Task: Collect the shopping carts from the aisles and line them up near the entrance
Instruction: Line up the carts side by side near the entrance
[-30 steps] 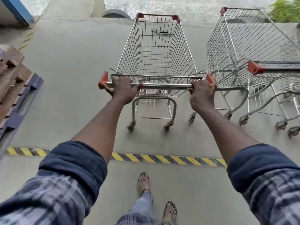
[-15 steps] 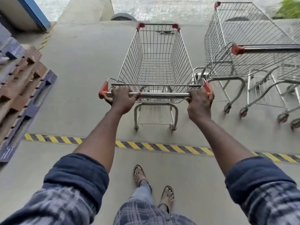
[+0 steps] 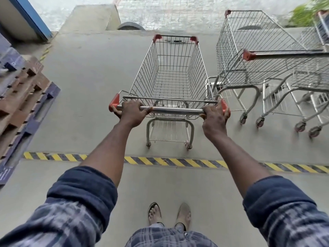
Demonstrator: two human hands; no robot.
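An empty wire shopping cart (image 3: 175, 75) with red corner caps stands in front of me on the concrete floor. My left hand (image 3: 132, 112) grips the left end of its steel handle bar (image 3: 175, 110). My right hand (image 3: 214, 118) grips the bar's right end beside the red cap. To the right stand two more empty carts (image 3: 249, 50), nested one into the other, close beside my cart's right side. Their rear handle (image 3: 288, 54) reaches off the right edge.
A yellow-and-black striped line (image 3: 169, 161) crosses the floor behind the cart's rear wheels. Stacked wooden and blue pallets (image 3: 23, 97) fill the left side. A concrete ramp (image 3: 90, 16) and a dark tyre (image 3: 130, 26) lie ahead. My sandalled feet (image 3: 169, 213) stand behind the line.
The cart has rolled forward alongside the parked carts. The striped line has dropped lower in view, and both feet have come together. Both hands keep their grip.
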